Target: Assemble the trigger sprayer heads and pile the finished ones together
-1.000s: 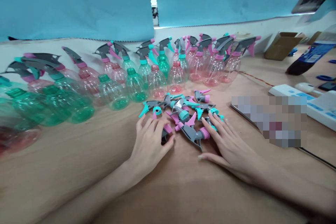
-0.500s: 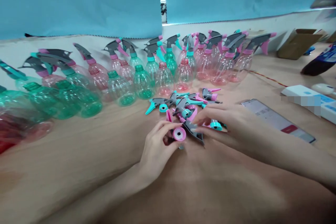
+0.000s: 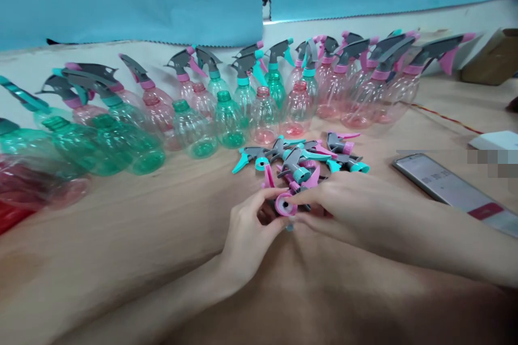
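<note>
Head view, pink sprayer collar (image 3: 280,205), white inside, left hand (image 3: 250,223) gripping it; right hand (image 3: 343,205), hold unclear

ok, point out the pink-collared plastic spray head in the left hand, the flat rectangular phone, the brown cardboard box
Pink-collared plastic spray head (image 3: 283,207): head view, collar's open end.
Flat rectangular phone (image 3: 454,187): head view, screen.
Brown cardboard box (image 3: 490,60): head view, side.

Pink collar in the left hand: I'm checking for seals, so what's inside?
A white disc with a dark hole; the right hand covers some of the collar; anything deeper is hidden.
</note>
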`<control>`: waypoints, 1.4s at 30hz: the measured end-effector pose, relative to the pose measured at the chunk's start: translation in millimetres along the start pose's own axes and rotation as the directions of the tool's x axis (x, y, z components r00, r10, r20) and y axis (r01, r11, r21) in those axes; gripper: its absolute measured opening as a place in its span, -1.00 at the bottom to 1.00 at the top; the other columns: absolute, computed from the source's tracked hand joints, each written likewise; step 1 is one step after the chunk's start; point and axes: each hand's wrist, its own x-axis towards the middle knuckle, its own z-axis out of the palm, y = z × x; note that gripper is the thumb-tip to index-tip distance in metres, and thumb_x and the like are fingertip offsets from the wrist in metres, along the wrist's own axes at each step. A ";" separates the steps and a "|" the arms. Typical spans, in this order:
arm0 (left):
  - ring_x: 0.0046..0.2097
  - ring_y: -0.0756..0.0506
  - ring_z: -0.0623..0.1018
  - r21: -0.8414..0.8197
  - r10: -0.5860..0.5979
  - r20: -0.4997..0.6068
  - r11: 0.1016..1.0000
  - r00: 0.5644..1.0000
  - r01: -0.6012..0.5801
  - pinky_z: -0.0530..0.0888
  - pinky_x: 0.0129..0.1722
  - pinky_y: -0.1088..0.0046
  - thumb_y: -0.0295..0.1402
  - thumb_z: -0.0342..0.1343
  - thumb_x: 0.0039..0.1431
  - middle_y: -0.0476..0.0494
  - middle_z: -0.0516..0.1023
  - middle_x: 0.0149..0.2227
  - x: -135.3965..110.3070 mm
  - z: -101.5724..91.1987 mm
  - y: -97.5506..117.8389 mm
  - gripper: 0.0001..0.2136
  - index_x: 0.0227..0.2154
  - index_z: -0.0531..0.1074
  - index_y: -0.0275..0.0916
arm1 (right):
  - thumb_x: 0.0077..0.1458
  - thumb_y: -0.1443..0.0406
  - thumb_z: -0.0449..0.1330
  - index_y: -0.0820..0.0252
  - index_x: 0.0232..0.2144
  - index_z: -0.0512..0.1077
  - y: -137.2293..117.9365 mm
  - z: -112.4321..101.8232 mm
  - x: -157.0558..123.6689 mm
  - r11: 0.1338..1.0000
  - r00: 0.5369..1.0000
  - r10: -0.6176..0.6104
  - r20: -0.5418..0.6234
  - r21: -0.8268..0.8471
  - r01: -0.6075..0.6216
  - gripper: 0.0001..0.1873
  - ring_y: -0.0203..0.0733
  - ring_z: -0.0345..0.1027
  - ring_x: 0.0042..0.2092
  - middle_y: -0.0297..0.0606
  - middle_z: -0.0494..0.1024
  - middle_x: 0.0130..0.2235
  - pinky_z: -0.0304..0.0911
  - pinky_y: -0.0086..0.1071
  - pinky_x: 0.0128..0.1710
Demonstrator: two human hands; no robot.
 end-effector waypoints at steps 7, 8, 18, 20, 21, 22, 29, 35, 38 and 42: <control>-0.31 -0.11 0.58 -0.156 -0.052 0.029 0.986 0.998 0.056 0.56 -0.30 0.35 -0.45 0.24 0.03 -0.06 0.61 -0.29 3.4 -0.1 -5.2 -0.77 -0.20 0.49 -0.19 | 0.20 0.29 0.05 0.11 -0.40 0.54 7.7 -2.9 7.9 0.965 0.973 0.075 0.216 0.230 -0.126 -0.73 -0.36 0.28 -0.53 -0.39 0.53 -0.50 0.05 -0.46 -0.55; -0.31 -0.10 0.58 -0.174 -0.056 0.033 0.983 0.998 0.061 0.56 -0.29 0.35 -0.47 0.24 0.03 -0.06 0.61 -0.30 3.4 0.0 -6.1 -0.76 -0.20 0.49 -0.19 | 0.20 0.29 0.04 0.10 -0.38 0.55 9.2 -3.4 9.2 0.950 0.970 0.070 0.232 0.282 -0.136 -0.73 -0.36 0.29 -0.53 -0.40 0.54 -0.49 0.07 -0.47 -0.55; -0.34 -0.08 0.55 -0.194 -0.049 0.090 0.979 0.995 0.066 0.50 -0.34 0.42 -0.46 0.25 0.03 -0.05 0.58 -0.35 0.9 1.0 -4.5 -0.78 -0.21 0.50 -0.20 | 0.14 0.30 0.11 0.13 -0.35 0.57 10.0 2.4 14.2 0.972 0.989 0.104 0.108 0.201 -0.125 -0.79 -0.41 0.22 -0.57 -0.41 0.51 -0.56 -0.03 -0.47 -0.58; -0.33 -0.08 0.55 -0.192 -0.047 0.098 0.979 0.994 0.065 0.49 -0.33 0.42 -0.45 0.25 0.04 -0.05 0.57 -0.34 1.3 0.6 -3.8 -0.79 -0.21 0.50 -0.21 | 0.11 0.31 0.15 0.14 -0.36 0.56 7.3 4.4 13.9 0.978 0.991 0.124 0.054 0.163 -0.132 -0.83 -0.40 0.26 -0.56 -0.40 0.51 -0.56 -0.03 -0.47 -0.57; -0.32 -0.08 0.55 -0.194 -0.049 0.101 0.979 0.994 0.068 0.49 -0.32 0.43 -0.45 0.25 0.04 -0.05 0.57 -0.33 1.4 0.3 -3.6 -0.79 -0.21 0.50 -0.22 | 0.10 0.32 0.15 0.14 -0.35 0.56 6.0 5.1 13.7 0.978 0.990 0.132 0.046 0.154 -0.137 -0.84 -0.39 0.28 -0.54 -0.40 0.52 -0.54 -0.02 -0.48 -0.57; -0.32 -0.08 0.55 -0.197 -0.052 0.105 0.978 0.993 0.072 0.49 -0.32 0.43 -0.45 0.25 0.04 -0.05 0.57 -0.33 1.5 0.0 -3.4 -0.79 -0.21 0.50 -0.22 | 0.09 0.33 0.16 0.14 -0.35 0.55 4.9 5.8 13.3 0.979 0.990 0.135 0.045 0.146 -0.140 -0.85 -0.38 0.29 -0.52 -0.39 0.53 -0.53 0.00 -0.48 -0.56; -0.33 -0.07 0.53 -0.173 -0.050 0.131 0.982 0.990 0.073 0.47 -0.33 0.44 -0.47 0.24 0.04 -0.03 0.57 -0.34 -0.7 -0.2 -4.1 -0.77 -0.20 0.49 -0.20 | 0.14 0.26 0.14 0.12 -0.29 0.51 2.4 9.7 10.1 0.986 0.990 0.137 0.017 0.091 -0.138 -0.85 -0.35 0.26 -0.51 -0.44 0.47 -0.54 0.01 -0.44 -0.52; -0.37 -0.04 0.49 -0.165 -0.056 0.144 0.983 0.988 0.080 0.43 -0.35 0.47 -0.46 0.26 0.03 -0.01 0.56 -0.37 -0.3 0.7 -3.6 -0.78 -0.22 0.49 -0.20 | 0.13 0.27 0.14 0.15 -0.46 0.46 4.4 7.0 12.6 0.989 0.986 0.138 0.098 0.042 -0.143 -0.84 -0.37 0.17 -0.55 -0.44 0.42 -0.57 -0.05 -0.43 -0.56; -0.39 -0.03 0.48 -0.163 -0.058 0.149 0.983 0.987 0.082 0.41 -0.36 0.49 -0.46 0.27 0.02 0.02 0.55 -0.41 0.3 0.2 -2.4 -0.78 -0.23 0.49 -0.20 | 0.12 0.30 0.13 0.13 -0.45 0.46 8.2 6.1 14.1 0.990 0.986 0.122 0.109 0.056 -0.129 -0.86 -0.38 0.17 -0.54 -0.44 0.43 -0.56 -0.05 -0.45 -0.57; -0.40 -0.02 0.49 -0.179 -0.062 0.167 0.980 0.984 0.092 0.40 -0.37 0.51 -0.46 0.27 0.03 0.04 0.55 -0.43 0.4 -0.6 -0.6 -0.79 -0.23 0.49 -0.19 | 0.16 0.30 0.11 0.08 -0.45 0.48 16.6 3.7 16.7 0.981 0.983 0.070 0.170 0.165 -0.099 -0.82 -0.42 0.19 -0.55 -0.49 0.47 -0.54 0.00 -0.48 -0.54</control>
